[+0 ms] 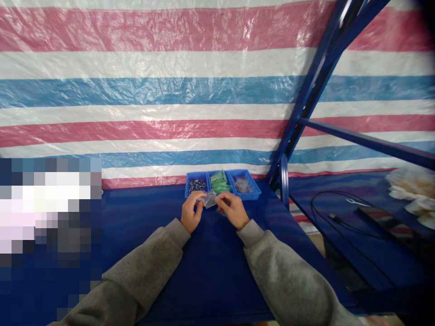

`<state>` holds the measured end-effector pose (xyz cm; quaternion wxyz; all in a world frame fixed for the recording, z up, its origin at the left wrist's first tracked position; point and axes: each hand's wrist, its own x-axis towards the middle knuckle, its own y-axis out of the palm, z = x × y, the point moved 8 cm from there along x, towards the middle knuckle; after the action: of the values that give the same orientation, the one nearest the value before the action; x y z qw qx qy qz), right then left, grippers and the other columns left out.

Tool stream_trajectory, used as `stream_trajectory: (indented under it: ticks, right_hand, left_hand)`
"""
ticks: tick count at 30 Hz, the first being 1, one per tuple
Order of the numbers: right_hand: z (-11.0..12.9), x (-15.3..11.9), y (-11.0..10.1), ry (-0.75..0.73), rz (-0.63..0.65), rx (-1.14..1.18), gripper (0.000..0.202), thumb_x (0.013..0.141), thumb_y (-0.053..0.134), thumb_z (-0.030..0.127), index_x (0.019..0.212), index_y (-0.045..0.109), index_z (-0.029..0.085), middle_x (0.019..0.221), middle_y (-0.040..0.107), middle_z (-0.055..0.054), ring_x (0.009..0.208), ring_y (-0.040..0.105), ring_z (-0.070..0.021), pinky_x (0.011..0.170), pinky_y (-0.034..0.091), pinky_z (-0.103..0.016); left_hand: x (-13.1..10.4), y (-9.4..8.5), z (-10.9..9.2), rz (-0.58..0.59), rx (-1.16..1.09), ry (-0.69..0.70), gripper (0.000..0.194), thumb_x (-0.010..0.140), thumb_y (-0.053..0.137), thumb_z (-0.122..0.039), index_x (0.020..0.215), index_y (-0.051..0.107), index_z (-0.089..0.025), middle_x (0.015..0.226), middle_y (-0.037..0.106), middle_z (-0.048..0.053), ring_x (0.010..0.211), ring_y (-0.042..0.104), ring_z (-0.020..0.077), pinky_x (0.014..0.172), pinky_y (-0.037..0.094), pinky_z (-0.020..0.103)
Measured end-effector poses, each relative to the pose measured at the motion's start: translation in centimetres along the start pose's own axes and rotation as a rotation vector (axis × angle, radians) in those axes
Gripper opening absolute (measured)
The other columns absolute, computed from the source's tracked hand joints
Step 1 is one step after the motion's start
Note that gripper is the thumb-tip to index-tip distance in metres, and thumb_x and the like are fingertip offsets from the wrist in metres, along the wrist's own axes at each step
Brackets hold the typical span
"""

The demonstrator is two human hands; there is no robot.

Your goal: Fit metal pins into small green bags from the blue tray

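Note:
My left hand [192,211] pinches one side of a small clear plastic bag [210,199], held just above the blue table. At the bag's other side is my right hand [233,209], its thumb and fingers closed on the plastic. Whether anything lies inside the bag is too small to tell. Right behind my hands stand three blue bins in a row. Small dark metal pieces like screws [197,185] fill the left bin, green packets [219,181] the middle one, and clear plastic bags [243,184] the right one.
A blue metal frame [295,122] rises at the table's right end. Beyond it, a second blue surface bears a black cable [335,218] and a pile of whitish plastic bags [413,185]. Striped sheeting [152,90] hangs behind the table [217,276]. The left side is pixelated.

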<state>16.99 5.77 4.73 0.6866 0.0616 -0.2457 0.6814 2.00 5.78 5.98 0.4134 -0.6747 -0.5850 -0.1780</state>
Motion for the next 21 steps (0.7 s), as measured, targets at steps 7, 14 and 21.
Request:
stream_trajectory:
  ticks: [7,14,21]
  right_hand:
    - [0.0,-0.1,0.3,0.027,0.049,0.064,0.027,0.082,0.054,0.038,0.065,0.055,0.017,0.052,0.053,0.003,0.047,0.052,-0.0109,0.051,0.044,-0.022]
    - [0.5,-0.3,-0.4,0.005,-0.057,-0.03,0.027,0.084,0.051,0.043,0.089,0.059,0.018,0.07,0.06,-0.001,0.051,0.055,-0.0111,0.048,0.044,-0.022]
    - [1.3,-0.3,0.2,-0.13,-0.004,-0.218,0.021,0.084,0.053,0.036,0.076,0.062,0.019,0.074,0.059,-0.003,0.062,0.056,-0.0135,0.056,0.045,-0.023]
  left_hand:
    - [0.3,-0.1,-1.0,0.01,0.116,0.068,0.018,0.085,0.053,-0.026,0.095,0.066,-0.019,0.096,0.061,0.007,0.083,0.059,0.0149,0.065,0.05,0.024]
    - [0.6,-0.1,-0.7,0.024,0.155,-0.005,0.019,0.088,0.05,-0.028,0.086,0.065,-0.016,0.085,0.063,0.006,0.078,0.058,0.0142,0.072,0.048,0.026]
    - [0.1,0.6,0.5,0.069,0.123,-0.083,0.02,0.087,0.05,-0.03,0.083,0.065,-0.016,0.075,0.065,0.003,0.065,0.059,0.0117,0.063,0.048,0.022]
